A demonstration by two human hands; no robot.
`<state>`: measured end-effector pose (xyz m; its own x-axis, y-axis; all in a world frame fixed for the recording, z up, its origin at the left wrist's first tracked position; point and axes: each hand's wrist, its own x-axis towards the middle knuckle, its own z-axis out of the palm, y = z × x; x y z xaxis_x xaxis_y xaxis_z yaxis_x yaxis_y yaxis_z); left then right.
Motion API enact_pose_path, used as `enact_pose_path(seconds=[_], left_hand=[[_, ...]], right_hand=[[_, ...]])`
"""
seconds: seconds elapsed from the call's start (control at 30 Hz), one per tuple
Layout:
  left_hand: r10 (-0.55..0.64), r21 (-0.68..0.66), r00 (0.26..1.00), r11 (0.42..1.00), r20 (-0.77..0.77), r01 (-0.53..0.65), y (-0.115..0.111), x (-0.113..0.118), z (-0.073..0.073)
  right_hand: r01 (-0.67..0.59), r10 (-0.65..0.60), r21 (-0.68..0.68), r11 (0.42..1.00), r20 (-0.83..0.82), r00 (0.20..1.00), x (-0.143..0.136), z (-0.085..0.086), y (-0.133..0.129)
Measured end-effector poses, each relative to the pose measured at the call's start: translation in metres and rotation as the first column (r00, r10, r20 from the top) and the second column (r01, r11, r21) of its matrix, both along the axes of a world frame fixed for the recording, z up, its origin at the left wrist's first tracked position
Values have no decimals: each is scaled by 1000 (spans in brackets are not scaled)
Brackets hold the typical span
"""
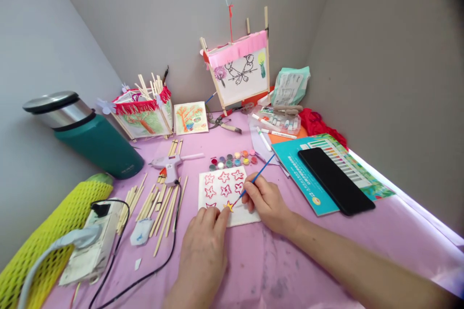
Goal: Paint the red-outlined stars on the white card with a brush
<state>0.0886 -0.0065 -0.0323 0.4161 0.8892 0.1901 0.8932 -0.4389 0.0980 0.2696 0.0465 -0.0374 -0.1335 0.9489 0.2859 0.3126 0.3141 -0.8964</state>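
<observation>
A white square sheet (pixel 217 181) with rows of red star outlines lies on the pink-covered table. One star (pixel 228 206) in its lower part shows yellow-orange. My right hand (pixel 264 200) pinches a thin blue paintbrush (pixel 263 168), whose tip is at that star. My left hand (pixel 205 246) lies with its fingertips on the sheet's lower left edge, fingers fairly flat and nothing visible in them. Just behind the sheet stand small round paint pots (pixel 229 157) in several colours.
Left are wooden sticks (pixel 165 212), a glue gun (pixel 170 166) with its cord, a power strip (pixel 97 236) and a green bottle (pixel 97 142). Right, a black phone (pixel 335 181) lies on a blue book (pixel 300 174). Behind stands a stick-framed lantern (pixel 241 75).
</observation>
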Motion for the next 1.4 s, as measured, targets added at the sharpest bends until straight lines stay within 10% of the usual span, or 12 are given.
enact_pose_path(seconds=[1.4], left_hand=[[-5,58,997,998,-79,10,1,5,-3]], right_hand=[[-88,77,61,994,166,983,0,-2,0]])
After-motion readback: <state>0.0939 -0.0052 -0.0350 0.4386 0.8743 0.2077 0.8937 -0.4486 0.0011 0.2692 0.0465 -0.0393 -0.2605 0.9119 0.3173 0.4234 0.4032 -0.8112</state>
